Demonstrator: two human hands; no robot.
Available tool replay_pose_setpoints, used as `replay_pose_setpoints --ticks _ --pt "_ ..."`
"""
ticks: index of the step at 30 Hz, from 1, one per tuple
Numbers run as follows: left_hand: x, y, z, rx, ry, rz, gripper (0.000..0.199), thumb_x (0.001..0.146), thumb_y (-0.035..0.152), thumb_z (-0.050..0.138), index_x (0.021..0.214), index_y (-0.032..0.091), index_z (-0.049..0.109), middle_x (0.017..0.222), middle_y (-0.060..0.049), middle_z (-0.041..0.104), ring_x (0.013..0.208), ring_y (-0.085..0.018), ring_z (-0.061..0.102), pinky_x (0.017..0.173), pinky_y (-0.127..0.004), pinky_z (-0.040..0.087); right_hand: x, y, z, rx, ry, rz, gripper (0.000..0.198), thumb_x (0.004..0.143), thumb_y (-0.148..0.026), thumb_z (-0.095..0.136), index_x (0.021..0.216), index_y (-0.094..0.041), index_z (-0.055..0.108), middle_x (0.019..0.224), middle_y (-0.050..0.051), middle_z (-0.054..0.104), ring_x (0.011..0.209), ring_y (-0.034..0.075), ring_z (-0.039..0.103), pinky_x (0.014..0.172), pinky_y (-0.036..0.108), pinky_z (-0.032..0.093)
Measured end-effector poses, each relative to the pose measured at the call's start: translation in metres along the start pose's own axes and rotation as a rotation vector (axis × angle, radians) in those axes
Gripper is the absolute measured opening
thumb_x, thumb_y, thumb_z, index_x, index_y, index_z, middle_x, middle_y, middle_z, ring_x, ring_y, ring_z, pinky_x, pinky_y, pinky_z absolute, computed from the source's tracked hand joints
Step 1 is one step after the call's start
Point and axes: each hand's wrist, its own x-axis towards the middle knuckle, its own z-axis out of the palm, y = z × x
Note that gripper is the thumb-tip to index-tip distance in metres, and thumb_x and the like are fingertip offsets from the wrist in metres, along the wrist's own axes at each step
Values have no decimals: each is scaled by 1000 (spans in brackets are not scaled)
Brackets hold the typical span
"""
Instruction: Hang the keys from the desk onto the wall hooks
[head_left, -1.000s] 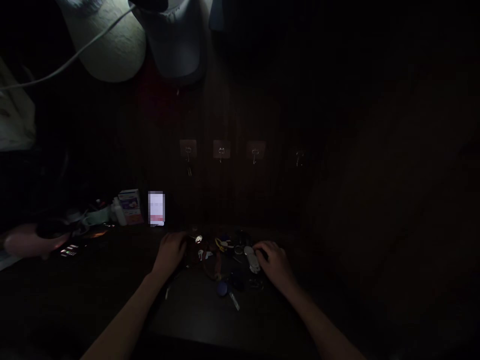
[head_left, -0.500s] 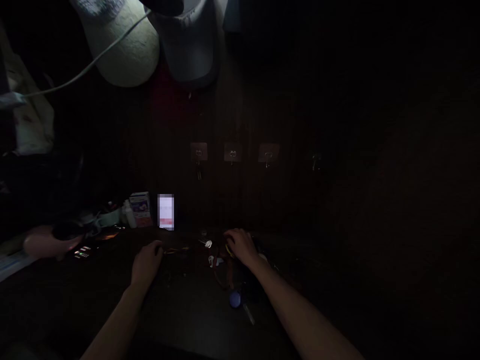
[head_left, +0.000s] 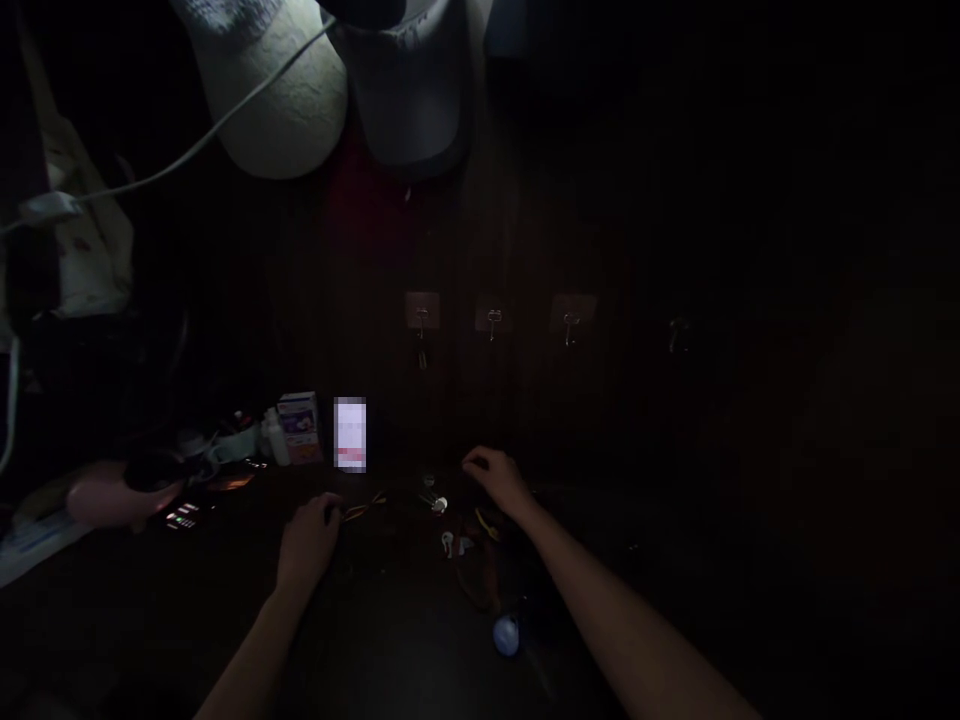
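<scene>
A: While the light is this poor, what can you make out of the left hand (head_left: 307, 545)?

B: Low at the tabletop (head_left: 390, 650), fingers curled. A thin cord (head_left: 365, 507) runs off from the fingertips; pinched or merely touched, cannot tell.

A: Right hand (head_left: 501, 483)?

B: Farther forward, wrist bent, thumb and fingertips drawn close together. Anything between them: too dark to tell. Nearest below it, a yellow piece (head_left: 487, 524).

A: Between the hands?

B: Silvery keys (head_left: 439, 505). A brown strap (head_left: 472, 597) lies nearer the body, a blue disc (head_left: 506, 635) by its lower end. Loosely strewn, perhaps so that pieces can be told apart in this gloom.

A: Farther out?

B: A lit screen (head_left: 350, 440) stands upright at the back, probably propped against the wall (head_left: 495, 240) to stay visible. Carton (head_left: 300, 430) to its left. 4 hooks (head_left: 493, 318) above; a small thing (head_left: 422, 356) hangs from the leftmost, likely to keep it off the table. 2 caps (head_left: 281, 120) higher up.
</scene>
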Motion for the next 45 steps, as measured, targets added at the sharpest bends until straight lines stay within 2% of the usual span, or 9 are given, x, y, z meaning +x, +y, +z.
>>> replay_pose_setpoints --ticks 7,13,22,27,31,36,41,45 --pt "5 -4 3 -75 -4 -35 24 83 24 39 96 21 60 100 -4 65 95 -21 59 81 -31 42 34 -37 -10 374 66 -11 13 67 -28 60 73 -18 67 62 -4 62 53 10 54 53 22 40" --pt "7 -6 5 -68 1 -39 25 83 23 39 97 21 60 99 -4 65 94 -20 59 80 -30 42 58 -79 -21 593 132 -47 12 67 -25 61 73 -17 66 64 -3 63 53 9 59 52 21 45" --pt "6 -4 3 -61 13 -31 25 83 24 39 97 21 60 100 -4 66 94 -19 60 79 -29 43 95 -132 -27 608 277 -191 8 71 -22 58 73 -17 65 61 -3 64 52 9 61 49 18 47" --pt "7 -4 3 -79 0 -46 26 83 23 39 98 21 60 100 -4 66 95 -20 60 79 -29 43 117 -151 -28 516 369 -176 8 73 -21 55 73 -18 62 62 -4 62 51 9 62 45 16 46" --pt "8 -4 3 -75 0 -47 24 83 23 40 97 21 60 99 -4 66 93 -19 60 79 -29 43 127 -156 -29 426 366 -136 7 74 -18 54 71 -18 60 60 -5 60 48 8 61 44 16 46" --pt "7 -4 2 -85 -4 -45 23 84 23 39 96 21 59 99 -4 66 95 -20 60 79 -29 43 131 -149 -27 371 363 -116 8 74 -18 54 71 -19 61 59 -4 59 46 8 59 43 18 46" --pt "7 -4 1 -91 -11 -48 23 84 22 41 97 21 59 99 -4 66 95 -19 59 80 -28 43 128 -137 -22 352 331 -123 6 74 -19 56 77 -20 61 60 -6 58 46 6 57 48 18 47" --pt "7 -3 1 -97 -14 -52 24 84 23 40 97 20 60 101 -4 65 96 -20 59 82 -29 42 121 -129 -15 421 309 -139 15 75 -19 54 89 -21 59 60 -7 57 51 8 59 52 20 48"
